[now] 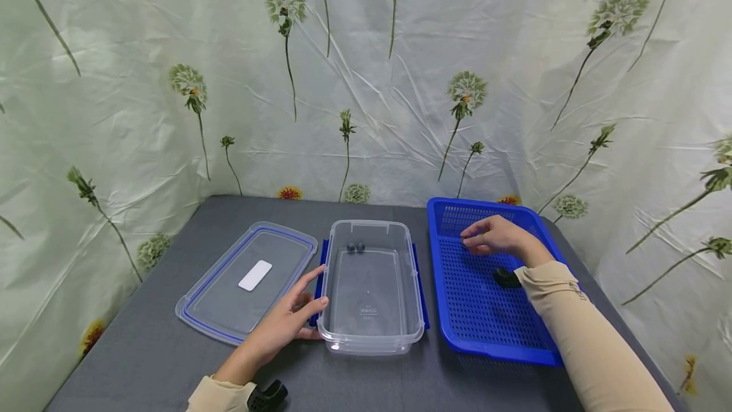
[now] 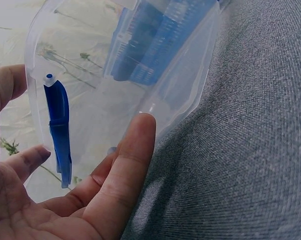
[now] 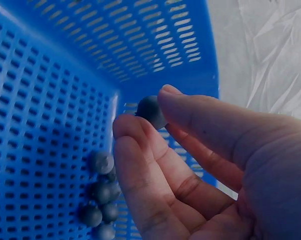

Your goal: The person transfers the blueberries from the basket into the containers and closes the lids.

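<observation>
My right hand (image 1: pixel 499 238) is over the far part of the blue basket (image 1: pixel 486 348) and pinches a blueberry (image 3: pixel 150 111) between thumb and fingertips. Below it in the right wrist view, several blueberries (image 3: pixel 101 191) lie along the basket's side. A clear plastic box (image 1: pixel 366 288) stands in the middle with two blueberries (image 1: pixel 356 247) near its far end. Fingers spread, my left hand (image 1: pixel 286 316) rests against the box's left side, near a hanging blue side clip (image 2: pixel 59 127).
Left of the box, its clear lid (image 1: pixel 217 310) with a blue seal and a white label (image 1: pixel 255 275) lies flat on the grey table (image 1: pixel 143 348). A curtain (image 1: pixel 366 68) with a dandelion print hangs behind the table.
</observation>
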